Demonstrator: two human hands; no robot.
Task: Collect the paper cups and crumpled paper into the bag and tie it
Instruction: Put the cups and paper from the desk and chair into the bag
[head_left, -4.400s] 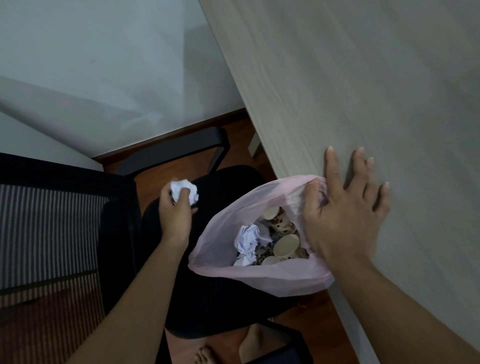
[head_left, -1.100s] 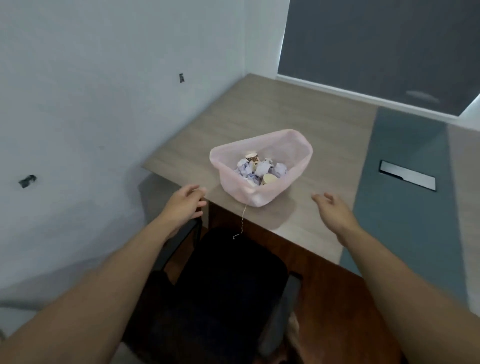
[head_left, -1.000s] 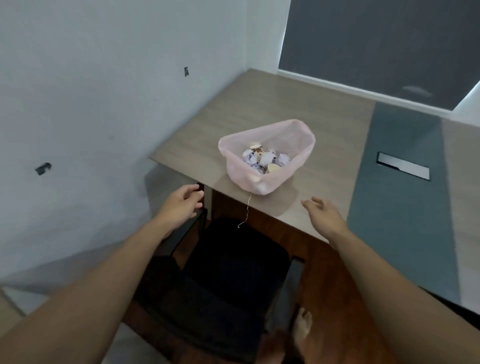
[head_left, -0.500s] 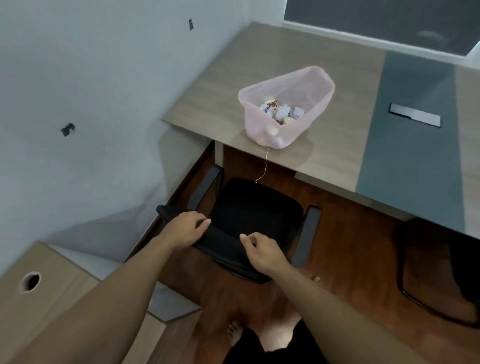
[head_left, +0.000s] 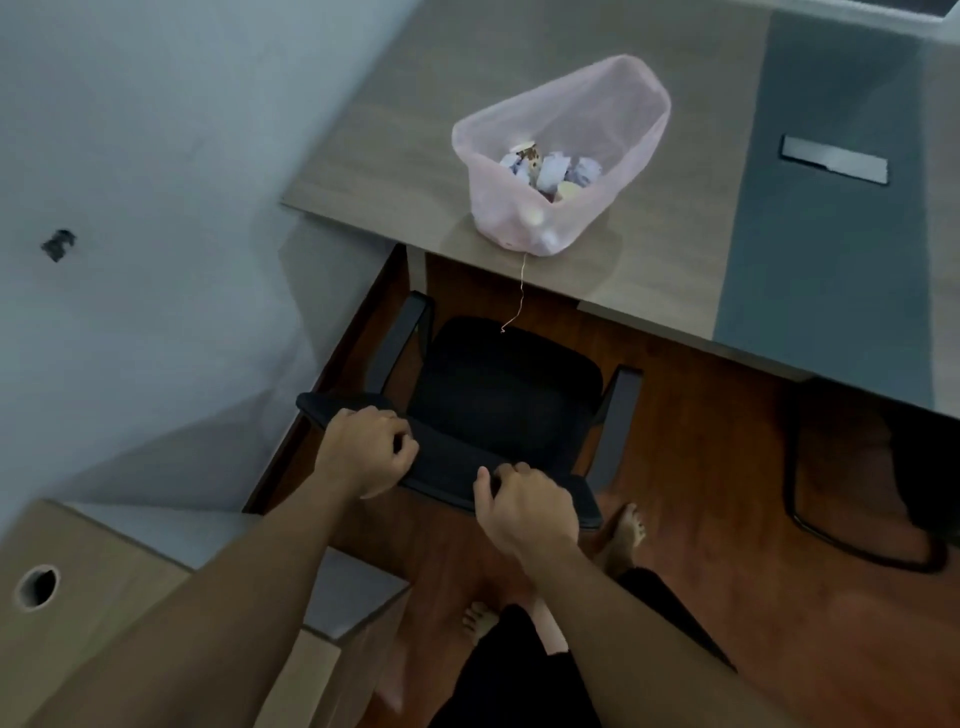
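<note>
Down at our feet we stood barefoot on the red-brown floor, with a low wooden cabinet just to our left, a round hole in its top. And there it was: both hands were on the black chair! Our left hand sat over the left part of the backrest, its fingers curled down tight round the top edge. Our right hand gripped the same edge further right, fingers hooked over it and the thumb laid along the near side. Neither hand was anywhere near the task's things.

Beyond the seat, a thin string dangled over the front edge of the tabletop, its loose end hanging above the seat. Up on the tabletop, close to that edge, stood the pink bag, mouth gaping wide and untied. Inside we saw the crumpled paper in white balls and the paper cups lying among them, all low in the bag. Further right, a pale hatch sat flush in the grey strip of the tabletop, and a second dark chair was tucked beneath it.
</note>
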